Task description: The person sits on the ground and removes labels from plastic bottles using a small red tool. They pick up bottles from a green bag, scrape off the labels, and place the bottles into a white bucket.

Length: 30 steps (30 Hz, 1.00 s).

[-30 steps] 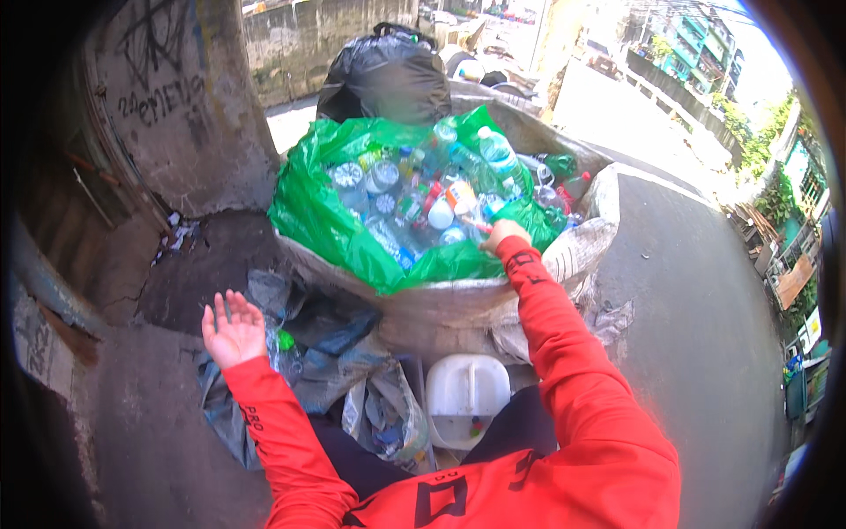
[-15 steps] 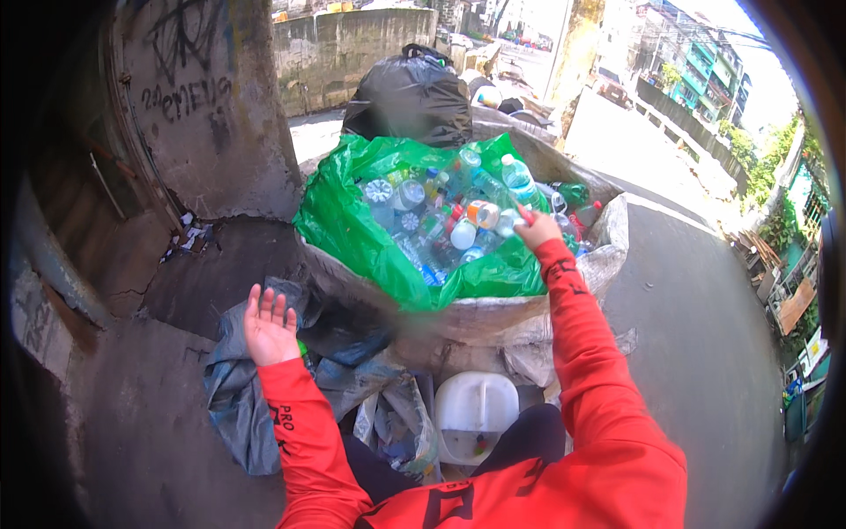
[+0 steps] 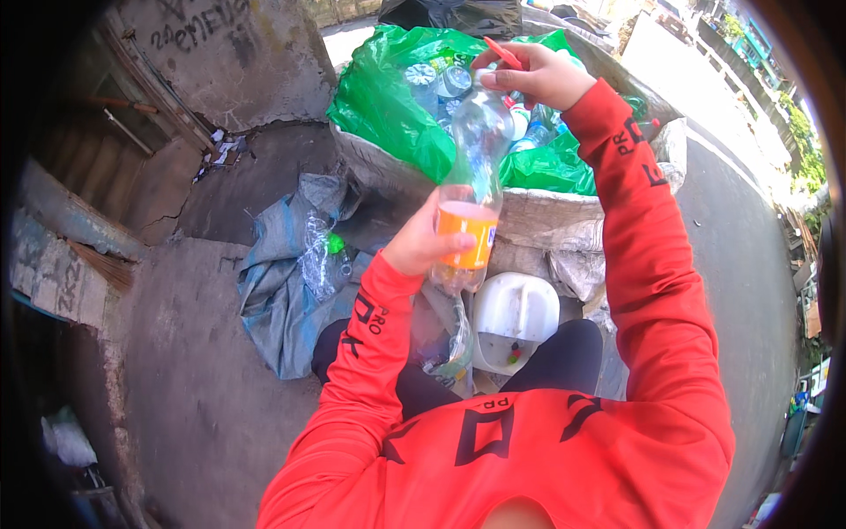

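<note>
A large clear plastic bottle [image 3: 480, 167] with an orange label stands upright in front of me. My left hand [image 3: 427, 240] is wrapped round its lower half, at the label. At its top, the fingers of my right hand [image 3: 538, 75] are closed by the neck and keep a slim red tool [image 3: 504, 55] that looks like a handle. Any blade on it is hidden. Behind the bottle, a green plastic bag [image 3: 388, 115] full of clear bottles [image 3: 454, 81] lies open inside a big whitish woven sack [image 3: 388, 167].
A white plastic container [image 3: 515, 309] with an opening and small coloured caps inside sits between my knees. Left of it a grey-blue woven sack [image 3: 286, 282] carries a clear bottle with a green cap [image 3: 335, 243]. A black bag [image 3: 454, 13] stands behind; a wall [image 3: 238, 70] rises at left.
My left hand, open and without anything half a second ago, now grips the orange-labelled bottle. My right hand has come back from the bag to the bottle's neck. The view has tilted down.
</note>
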Each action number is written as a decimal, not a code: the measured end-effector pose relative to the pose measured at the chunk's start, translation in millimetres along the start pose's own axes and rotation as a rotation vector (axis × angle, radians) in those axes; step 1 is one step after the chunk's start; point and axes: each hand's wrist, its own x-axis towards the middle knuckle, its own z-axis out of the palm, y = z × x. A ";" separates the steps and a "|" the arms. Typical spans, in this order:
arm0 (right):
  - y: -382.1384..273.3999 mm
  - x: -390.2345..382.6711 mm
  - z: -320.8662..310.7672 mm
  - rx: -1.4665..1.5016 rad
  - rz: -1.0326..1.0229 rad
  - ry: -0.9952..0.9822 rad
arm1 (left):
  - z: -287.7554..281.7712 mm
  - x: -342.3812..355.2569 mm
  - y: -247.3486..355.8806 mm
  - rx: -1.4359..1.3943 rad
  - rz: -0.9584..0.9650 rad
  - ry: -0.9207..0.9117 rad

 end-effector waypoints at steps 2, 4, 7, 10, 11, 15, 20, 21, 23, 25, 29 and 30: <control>33.3 -1.6 16.6 -0.027 -0.067 0.171 | -7.7 0.1 3.6 -0.280 0.017 0.001; 31.6 -27.6 47.7 0.289 -0.009 0.152 | -17.4 -2.8 5.4 -0.333 0.124 0.046; 16.2 -70.4 100.9 0.698 0.063 0.238 | -16.7 -3.8 11.3 -0.492 0.243 0.189; 14.2 -94.5 142.7 0.848 0.138 0.175 | -20.8 -1.7 13.8 -0.659 0.305 0.217; 13.0 -96.6 156.2 0.860 0.135 0.184 | -21.4 -0.6 14.7 -0.724 0.301 0.211; 4.6 -96.9 169.5 0.771 0.159 0.214 | -29.0 -3.6 5.6 -0.366 0.370 0.366; 3.0 -102.4 161.7 0.896 0.086 0.270 | -22.5 -4.1 11.7 -0.217 0.433 0.467; 0.5 -104.6 160.1 0.872 0.069 0.296 | -21.9 -2.2 11.5 -0.184 0.453 0.485; 0.6 -105.3 165.7 0.735 0.039 0.380 | -19.7 2.1 10.7 -0.119 0.493 0.520; -7.4 -107.1 167.5 0.534 0.045 0.421 | -11.1 4.3 13.3 -0.129 0.515 0.602; -20.1 -109.5 168.7 0.060 -0.031 0.456 | -17.3 1.4 7.4 -0.018 0.512 0.644; -18.3 -106.7 170.6 -0.004 -0.094 0.478 | -20.5 1.0 5.1 -0.013 0.525 0.633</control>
